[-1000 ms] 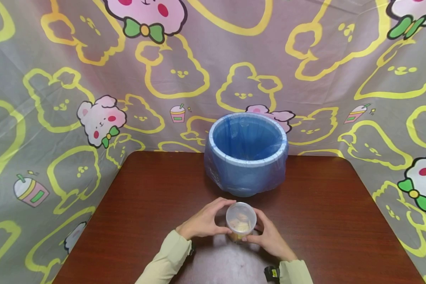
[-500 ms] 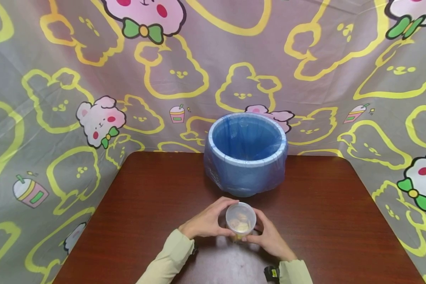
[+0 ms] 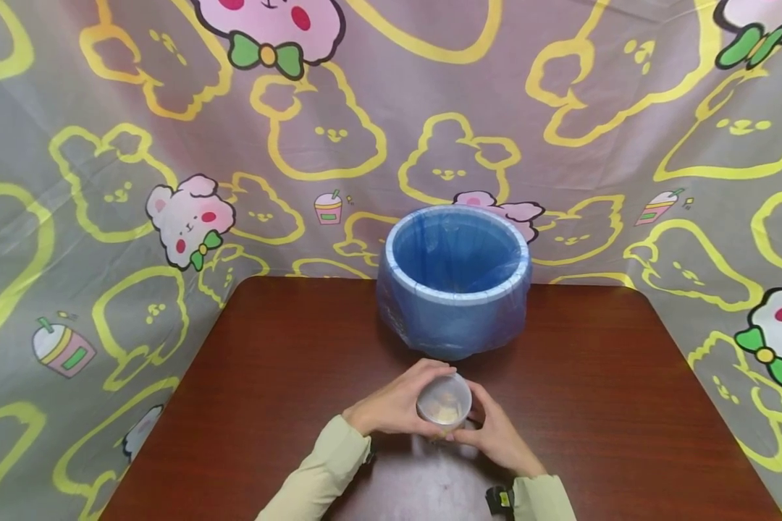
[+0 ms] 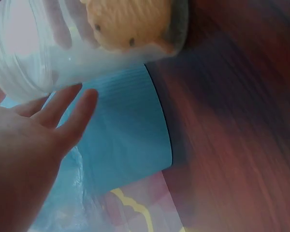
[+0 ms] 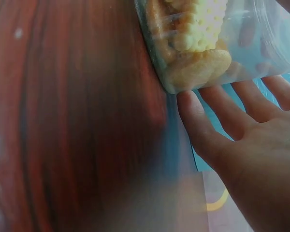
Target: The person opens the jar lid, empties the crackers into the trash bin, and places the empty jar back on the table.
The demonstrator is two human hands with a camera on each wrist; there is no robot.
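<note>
Between both hands is a clear plastic jar (image 3: 444, 402) with a translucent round top, at the near middle of the table. My left hand (image 3: 397, 402) grips its rim from the left, thumb in front and fingers behind. Lower on the right side, my right hand (image 3: 499, 435) holds the jar's body. Inside, a pale dimpled cracker (image 5: 203, 26) and several brown biscuits show in the right wrist view. A golden biscuit (image 4: 130, 23) shows through the wall in the left wrist view. Whether the jar's base touches the table cannot be told.
Behind the hands stands a blue bin (image 3: 456, 318) lined with a thin blue plastic bag. The dark red-brown table (image 3: 287, 347) extends to both sides. A cartoon-printed curtain (image 3: 365, 108) encloses its back and sides.
My left hand has shifted right around the jar's rim, its fingers and thumb now farther round. The jar's top looks slightly more tilted. My right hand has hardly moved.
</note>
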